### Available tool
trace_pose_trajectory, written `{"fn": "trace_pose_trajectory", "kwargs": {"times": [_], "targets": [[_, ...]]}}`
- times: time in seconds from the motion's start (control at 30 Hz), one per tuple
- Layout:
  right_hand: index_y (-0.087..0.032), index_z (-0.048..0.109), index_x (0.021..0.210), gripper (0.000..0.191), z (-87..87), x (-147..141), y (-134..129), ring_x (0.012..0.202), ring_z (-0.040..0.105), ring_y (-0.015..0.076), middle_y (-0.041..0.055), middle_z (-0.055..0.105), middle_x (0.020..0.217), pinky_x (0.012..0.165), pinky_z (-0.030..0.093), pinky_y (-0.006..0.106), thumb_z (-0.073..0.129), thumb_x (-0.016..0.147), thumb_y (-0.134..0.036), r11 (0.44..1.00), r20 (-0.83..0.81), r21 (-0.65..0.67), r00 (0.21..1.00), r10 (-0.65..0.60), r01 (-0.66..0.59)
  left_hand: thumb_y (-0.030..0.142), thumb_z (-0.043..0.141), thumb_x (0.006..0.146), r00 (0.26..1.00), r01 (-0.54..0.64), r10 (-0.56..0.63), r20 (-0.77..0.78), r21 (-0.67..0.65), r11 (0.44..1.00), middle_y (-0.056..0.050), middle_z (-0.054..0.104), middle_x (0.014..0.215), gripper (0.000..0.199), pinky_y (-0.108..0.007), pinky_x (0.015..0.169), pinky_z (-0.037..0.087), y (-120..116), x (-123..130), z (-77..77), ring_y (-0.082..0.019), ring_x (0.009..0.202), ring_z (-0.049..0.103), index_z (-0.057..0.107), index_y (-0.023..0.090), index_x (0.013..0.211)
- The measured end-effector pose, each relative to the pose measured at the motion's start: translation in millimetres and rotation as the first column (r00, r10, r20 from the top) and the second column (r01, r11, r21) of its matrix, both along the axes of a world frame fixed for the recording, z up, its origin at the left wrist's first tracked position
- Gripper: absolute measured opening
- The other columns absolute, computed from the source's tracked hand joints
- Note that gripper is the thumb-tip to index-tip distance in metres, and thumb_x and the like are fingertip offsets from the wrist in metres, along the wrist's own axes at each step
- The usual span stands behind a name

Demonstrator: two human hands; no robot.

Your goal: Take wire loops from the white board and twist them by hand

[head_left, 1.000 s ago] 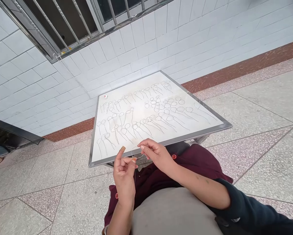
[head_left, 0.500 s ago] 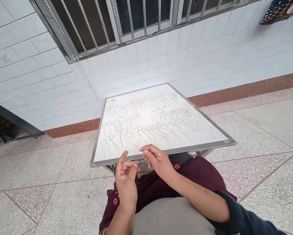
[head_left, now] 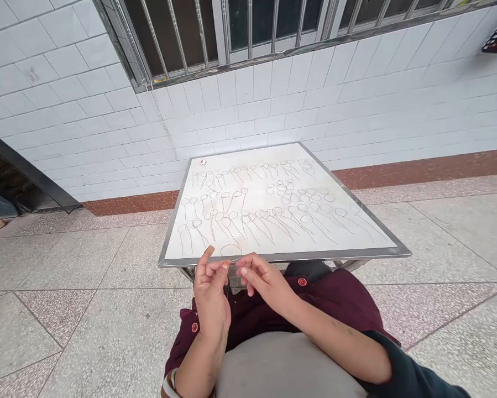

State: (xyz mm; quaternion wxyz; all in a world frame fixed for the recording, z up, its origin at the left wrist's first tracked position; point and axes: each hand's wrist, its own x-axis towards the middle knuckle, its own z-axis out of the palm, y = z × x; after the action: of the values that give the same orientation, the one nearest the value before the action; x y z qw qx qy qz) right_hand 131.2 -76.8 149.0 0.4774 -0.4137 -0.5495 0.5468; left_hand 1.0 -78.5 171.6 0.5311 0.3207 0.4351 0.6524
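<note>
Worktop [head_left: 254, 197]: rows of looped wires [head_left: 272, 213].
Left hand [head_left: 210, 298]: my fingers [head_left: 224, 268] pinch one wire [head_left: 234, 261].
Right hand [head_left: 267, 281]: narrow; its hold I cannot tell.
Wire step: probably looping; next needs steady pinch.

The table [head_left: 323, 255] has a white top and a grey rim all round, with metal legs partly showing beneath the near edge. Thin loops [head_left: 248, 218] with long tails lie over it in loose rows. The far row [head_left: 275, 166] follows the far edge, nearly corner to corner. A shorter row [head_left: 214, 195] runs from the left edge to about the middle. Right of the middle sit rings [head_left: 302, 194] bunched close, some touching. The near row [head_left: 270, 213] stretches widest — its tails slant toward the near edge. By the far left corner lies a red-and-white bit [head_left: 203, 162] — too small to identify.
</note>
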Motion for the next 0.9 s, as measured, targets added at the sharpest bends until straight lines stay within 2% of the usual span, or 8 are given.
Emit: {"fn": "trace_pose_trajectory", "kwargs": {"times": [0.1, 0.2, 0.37, 0.5, 0.6, 0.73, 0.9], "targets": [[-0.022, 0.057, 0.094, 0.023, -14.5, -7.9, -5.9, 0.056, 0.050, 0.0091, -0.0019, 0.057, 0.078, 0.046, 0.045, 0.021, 0.063, 0.084, -0.041, 0.996, 0.058, -0.045, 0.995, 0.083, -0.080, 0.023, 0.077, 0.074, 0.997, -0.021, 0.023, 0.069, -0.029, 0.999, 0.002, 0.063, 0.077, 0.057, -0.020, 0.055, 0.038, 4.1, -0.5, -2.0, -0.006, 0.057, 0.048, 0.055, 0.019, 0.126], [-0.021, 0.059, 0.088, 0.017, -25.2, -12.5, -8.6, 0.054, 0.047, 0.0085, -0.0027, 0.056, 0.073, 0.042, 0.042, 0.019, 0.062, 0.083, -0.037, 0.996, 0.111, -0.059, 0.991, 0.078, -0.072, 0.023, 0.078, 0.071, 0.993, -0.026, 0.031, 0.116, -0.048, 0.998, 0.003, 0.061, 0.073, 0.060, -0.020, 0.051, 0.037, 8.5, -0.2, -4.8, -0.005, 0.052, 0.045, 0.055, 0.017, 0.126], [-0.020, 0.058, 0.083, 0.011, -29.3, -14.8, -5.2, 0.049, 0.044, 0.0072, -0.0042, 0.052, 0.066, 0.039, 0.040, 0.017, 0.057, 0.083, -0.031, 0.998, 0.164, -0.056, 0.986, 0.017, -0.008, 0.023, 0.080, 0.067, 0.989, -0.031, 0.047, 0.143, -0.110, 0.993, 0.003, 0.059, 0.073, 0.063, -0.020, 0.050, 0.038, 18.1, 1.9, -14.6, -0.006, 0.054, 0.047, 0.055, 0.015, 0.125], [-0.021, 0.056, 0.083, 0.009, -31.4, -14.5, -0.4, 0.053, 0.047, 0.0092, -0.0041, 0.052, 0.065, 0.039, 0.040, 0.018, 0.055, 0.082, -0.029, 0.996, 0.146, -0.085, 0.989, -0.006, 0.018, 0.025, 0.080, 0.068, 0.993, 0.022, -0.008, 0.115, -0.118, 0.993, 0.002, 0.060, 0.076, 0.062, -0.020, 0.050, 0.037, 25.2, 4.4, -24.3, -0.006, 0.056, 0.047, 0.056, 0.015, 0.125], [-0.021, 0.056, 0.082, 0.007, -32.2, -11.7, 1.9, 0.051, 0.046, 0.0088, -0.0048, 0.052, 0.064, 0.040, 0.040, 0.018, 0.055, 0.081, -0.028, 0.993, 0.109, -0.114, 0.994, -0.007, 0.019, 0.026, 0.078, 0.070, 0.995, 0.055, -0.044, 0.093, -0.111, 0.992, -0.002, 0.064, 0.084, 0.060, -0.020, 0.054, 0.040, 26.9, 4.7, -29.0, -0.009, 0.066, 0.053, 0.057, 0.016, 0.125], [-0.020, 0.054, 0.081, 0.015, -28.0, -4.9, 5.2, 0.045, 0.042, 0.0061, -0.0060, 0.052, 0.064, 0.044, 0.038, 0.020, 0.056, 0.084, -0.035, 0.988, 0.032, -0.156, 0.999, 0.002, 0.003, 0.026, 0.075, 0.073, 0.996, 0.086, -0.081, 0.045, -0.112, 0.990, -0.006, 0.067, 0.094, 0.059, -0.022, 0.058, 0.042, 26.5, 2.7, -33.7, -0.011, 0.075, 0.057, 0.055, 0.017, 0.128], [-0.019, 0.053, 0.082, 0.022, -27.9, 1.1, 9.5, 0.045, 0.042, 0.0053, -0.0058, 0.053, 0.066, 0.046, 0.038, 0.021, 0.057, 0.085, -0.040, 0.981, 0.004, -0.194, 1.000, 0.003, -0.002, 0.029, 0.075, 0.074, 0.998, 0.056, -0.051, 0.036, -0.130, 0.990, -0.008, 0.067, 0.102, 0.061, -0.023, 0.062, 0.045, 30.4, 0.9, -38.4, -0.012, 0.079, 0.059, 0.053, 0.017, 0.129]]}}
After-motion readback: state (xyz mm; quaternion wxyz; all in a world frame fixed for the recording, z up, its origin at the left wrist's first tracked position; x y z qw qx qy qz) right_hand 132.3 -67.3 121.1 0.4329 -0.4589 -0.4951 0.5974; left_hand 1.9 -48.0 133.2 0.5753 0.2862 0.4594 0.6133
